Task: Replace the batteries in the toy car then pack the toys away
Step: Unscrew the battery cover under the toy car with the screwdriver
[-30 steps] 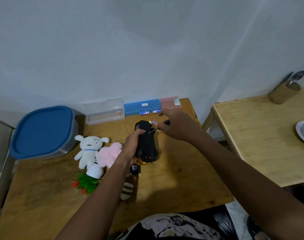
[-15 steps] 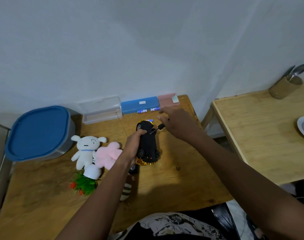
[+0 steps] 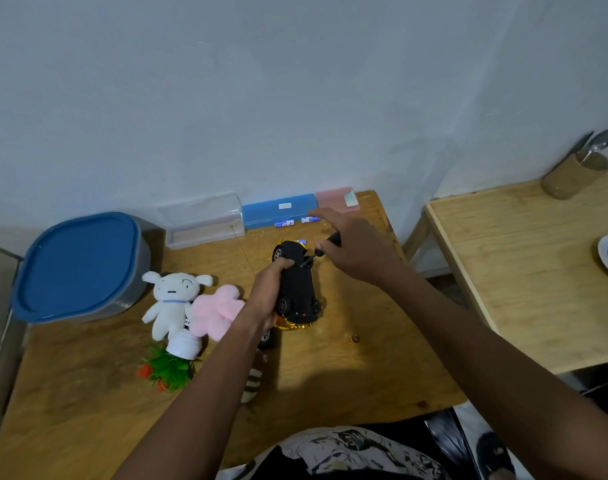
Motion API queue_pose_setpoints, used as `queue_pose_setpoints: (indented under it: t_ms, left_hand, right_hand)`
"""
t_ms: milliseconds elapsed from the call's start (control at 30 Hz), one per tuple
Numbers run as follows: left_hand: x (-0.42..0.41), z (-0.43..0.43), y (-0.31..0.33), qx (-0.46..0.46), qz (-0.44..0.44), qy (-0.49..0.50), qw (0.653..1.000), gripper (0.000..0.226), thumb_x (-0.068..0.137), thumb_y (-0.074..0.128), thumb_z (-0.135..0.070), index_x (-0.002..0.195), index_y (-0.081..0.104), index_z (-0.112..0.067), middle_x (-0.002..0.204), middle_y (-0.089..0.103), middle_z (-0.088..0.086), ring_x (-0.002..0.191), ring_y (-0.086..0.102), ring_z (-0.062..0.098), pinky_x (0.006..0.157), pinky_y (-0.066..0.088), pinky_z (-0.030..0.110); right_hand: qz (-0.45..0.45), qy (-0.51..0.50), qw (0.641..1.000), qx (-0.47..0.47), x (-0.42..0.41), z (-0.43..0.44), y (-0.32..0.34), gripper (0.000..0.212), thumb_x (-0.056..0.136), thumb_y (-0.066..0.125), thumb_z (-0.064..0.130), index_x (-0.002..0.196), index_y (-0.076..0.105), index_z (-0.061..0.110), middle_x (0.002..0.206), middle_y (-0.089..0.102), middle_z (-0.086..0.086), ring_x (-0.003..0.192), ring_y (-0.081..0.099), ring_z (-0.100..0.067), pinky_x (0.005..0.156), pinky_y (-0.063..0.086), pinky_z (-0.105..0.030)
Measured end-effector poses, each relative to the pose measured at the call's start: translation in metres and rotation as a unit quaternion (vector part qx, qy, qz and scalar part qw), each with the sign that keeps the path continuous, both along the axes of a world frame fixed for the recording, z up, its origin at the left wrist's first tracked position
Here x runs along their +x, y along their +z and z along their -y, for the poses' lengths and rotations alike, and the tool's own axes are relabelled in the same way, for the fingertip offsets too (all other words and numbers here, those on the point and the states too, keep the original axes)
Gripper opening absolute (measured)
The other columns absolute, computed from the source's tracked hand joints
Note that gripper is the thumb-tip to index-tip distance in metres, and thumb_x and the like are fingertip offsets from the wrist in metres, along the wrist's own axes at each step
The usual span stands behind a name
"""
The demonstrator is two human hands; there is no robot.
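Note:
The toy car (image 3: 297, 285) lies upside down on the wooden table (image 3: 347, 368), its black underside up and gold body beneath. My left hand (image 3: 268, 294) grips the car along its left side. My right hand (image 3: 352, 245) holds a small black-handled screwdriver (image 3: 321, 251) with its tip against the car's underside near the front. Two batteries (image 3: 297, 222) lie by the blue box at the back, and another battery (image 3: 300, 241) shows just behind the car. A white plush dog (image 3: 171, 301) and a pink plush (image 3: 216, 311) lie to the left.
A grey tub with a blue lid (image 3: 77, 265) stands at the far left. Clear (image 3: 203, 220), blue (image 3: 278, 209) and pink (image 3: 335, 199) boxes line the wall. A small potted plant (image 3: 172, 362) lies tipped over, and a striped toy (image 3: 252, 384) peeks from under my left arm. A second table (image 3: 524, 271) with a utensil cup (image 3: 576, 174) stands right.
My right hand has shifted slightly while working the screwdriver at the car's underside. My left hand keeps its hold on the car. The view has dipped a little.

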State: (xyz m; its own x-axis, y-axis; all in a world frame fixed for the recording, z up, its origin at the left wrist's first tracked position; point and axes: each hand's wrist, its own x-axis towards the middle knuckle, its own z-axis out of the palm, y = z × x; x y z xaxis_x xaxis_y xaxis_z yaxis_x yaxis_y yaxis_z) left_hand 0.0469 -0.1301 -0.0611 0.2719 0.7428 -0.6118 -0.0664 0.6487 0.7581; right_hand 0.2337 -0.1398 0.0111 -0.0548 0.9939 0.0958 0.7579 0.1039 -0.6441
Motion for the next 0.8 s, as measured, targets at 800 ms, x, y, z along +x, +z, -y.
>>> queue_pose_setpoints:
  t_ms: [800]
  left_hand:
    - [0.0044,0.0042,-0.0055,-0.01,0.008,-0.005,1.0,0.041,0.095,0.055,-0.036,0.126,0.059,-0.01,0.103,0.07,0.017,0.095,0.065,0.033,0.096,0.051,0.055]
  right_hand:
    - [0.034,-0.039,0.999,0.004,0.0004,0.0031,-0.0021,0.036,0.094,0.062,0.031,0.128,0.061,0.019,0.103,0.072,-0.003,0.082,0.066,-0.012,0.073,0.052,-0.023]
